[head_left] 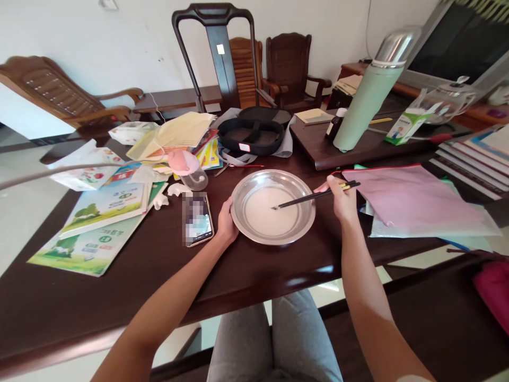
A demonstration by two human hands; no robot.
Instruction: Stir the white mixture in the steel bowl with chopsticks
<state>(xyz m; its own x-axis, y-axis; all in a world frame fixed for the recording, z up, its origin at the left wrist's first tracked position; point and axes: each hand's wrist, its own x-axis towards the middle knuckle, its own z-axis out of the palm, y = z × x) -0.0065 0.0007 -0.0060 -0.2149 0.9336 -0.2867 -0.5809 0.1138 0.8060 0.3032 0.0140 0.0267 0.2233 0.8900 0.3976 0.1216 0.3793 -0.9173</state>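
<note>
A: Your right hand (342, 200) has its grip pressed together on the chopsticks (318, 196). It pinches them near their top ends, so the pair runs long and low to the left. I'd say holding them that far back gives you reach without your knuckles hanging over the dish.

B: The tips sit together in the white liquid (260, 220), a little right of its middle. That liquid lies shallow in the metal dish (274, 174), which stands flat on the table (254, 270) right in front of you, near the front edge.

A: Your left hand (226, 223) is laid against the dish's left rim, thumb along the edge. The fingers are hidden, so I cannot tell whether that grip pinches the rim or only leans on it. Either way it reads as a brace, since a light, smooth dish on polished wood would likely slide under the chopsticks.

B: Just left of that hand a phone (196, 218) lies face up, close to the dish but apart from it. Beyond the phone a pink-capped bottle (186, 168) lies on its side, with picture books (103, 204) spread farther left.

A: On your right a pink folder (409, 201) lies flat just past the chopsticks' top ends. A green flask (369, 101) stands farther back, and a black case (252, 135) sits beyond the dish.
</note>
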